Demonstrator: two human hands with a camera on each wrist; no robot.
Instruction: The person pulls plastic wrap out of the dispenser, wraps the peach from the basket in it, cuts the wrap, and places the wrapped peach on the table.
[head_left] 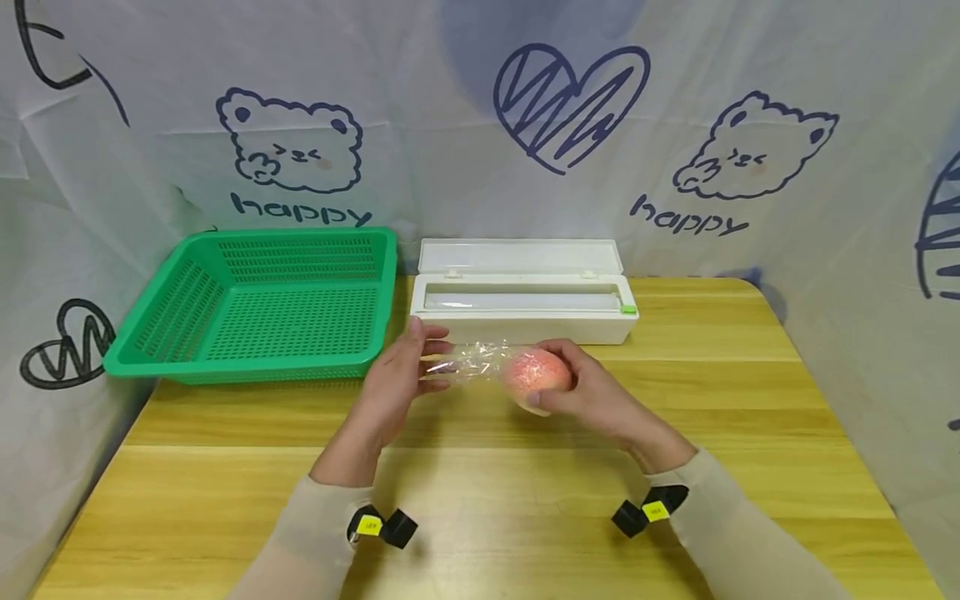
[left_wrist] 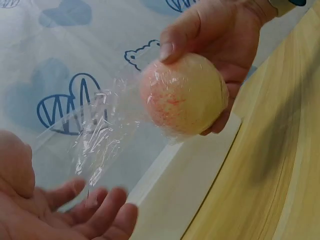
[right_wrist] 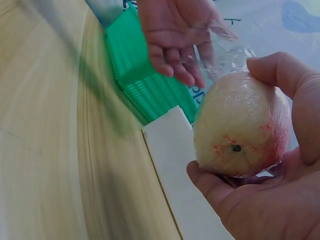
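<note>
A pinkish-yellow peach (head_left: 537, 373) is wrapped in clear plastic film and held above the table. My right hand (head_left: 603, 402) grips it from the right, thumb on one side and fingers curled round the other. From the peach a crinkled tail of clear film (left_wrist: 102, 135) stretches toward my left hand (head_left: 392, 379). That hand's fingers are spread and relaxed, with the film's loose end right at the fingertips. In the right wrist view a small dark spot marks the end of the wrapped peach (right_wrist: 245, 127).
Behind the hands stands a white cling film dispenser box (head_left: 525, 328) with its lid (head_left: 521, 257) raised and a film roll inside. A green plastic basket (head_left: 247, 367) sits at the back left of the wooden table (head_left: 480, 517). A printed cloth hangs behind.
</note>
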